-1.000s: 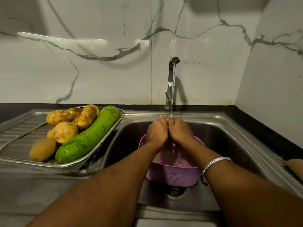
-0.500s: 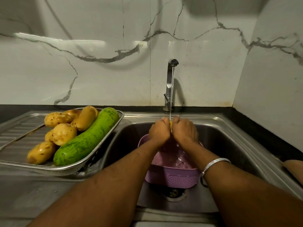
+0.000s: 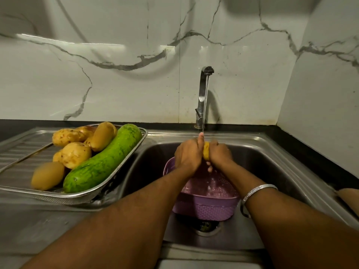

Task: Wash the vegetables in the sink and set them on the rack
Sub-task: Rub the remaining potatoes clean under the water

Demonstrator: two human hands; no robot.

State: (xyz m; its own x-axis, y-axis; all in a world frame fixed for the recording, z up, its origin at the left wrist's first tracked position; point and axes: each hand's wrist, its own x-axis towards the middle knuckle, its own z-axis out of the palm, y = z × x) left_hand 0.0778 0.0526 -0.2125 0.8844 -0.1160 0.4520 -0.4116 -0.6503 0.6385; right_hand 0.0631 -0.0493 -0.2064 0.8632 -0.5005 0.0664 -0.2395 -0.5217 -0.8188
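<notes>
My left hand (image 3: 188, 156) and my right hand (image 3: 220, 153) are pressed together around a yellow potato (image 3: 206, 151), of which only a strip shows between them. They hold it under the thin stream from the tap (image 3: 203, 98), above a purple plastic basket (image 3: 206, 207) standing in the steel sink (image 3: 258, 158). On the drainboard to the left, a metal rack (image 3: 124, 169) holds a long green cucumber (image 3: 104, 160) and several potatoes (image 3: 76, 155).
A marble wall rises behind the sink and along the right side. The sink drain (image 3: 204, 227) shows below the basket. A tan object (image 3: 348, 199) lies at the right edge of the counter. My right wrist wears a silver bangle (image 3: 252, 193).
Both hands have risen slightly toward the tap and parted a little, so the potato between them now shows. The rack and basket have not moved.
</notes>
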